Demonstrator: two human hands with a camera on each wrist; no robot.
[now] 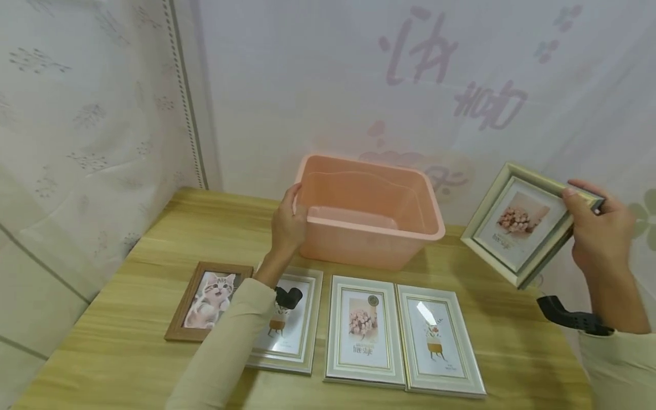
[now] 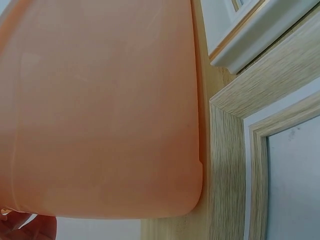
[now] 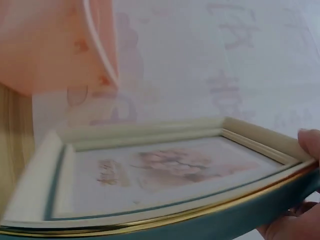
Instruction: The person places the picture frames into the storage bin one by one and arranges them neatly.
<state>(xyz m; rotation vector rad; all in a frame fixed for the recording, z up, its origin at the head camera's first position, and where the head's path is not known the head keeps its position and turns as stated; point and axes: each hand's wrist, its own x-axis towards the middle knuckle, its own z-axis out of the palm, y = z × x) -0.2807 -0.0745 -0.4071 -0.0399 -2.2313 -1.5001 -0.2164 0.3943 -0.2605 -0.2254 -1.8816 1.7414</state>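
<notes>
A pink plastic bin [image 1: 369,242] stands at the back of the table, and my left hand [image 1: 289,225] grips its left rim. Its inside shows no contents in the head view. Off to the right, my right hand [image 1: 602,228] pinches a cream picture frame [image 1: 484,219] by its upper right corner, thumb on the front. That frame hangs tilted above the table and shows a pink flower picture. In the right wrist view the same picture frame [image 3: 145,127] fills the lower half, with fingertips [image 3: 310,142] at its right end.
Along the table's front lie a brown frame with a kitten picture [image 1: 176,319], a light wooden frame [image 1: 315,310] partly under my left arm, and two white frames [image 1: 333,330] side by side. A printed curtain [image 1: 328,74] hangs behind the bin.
</notes>
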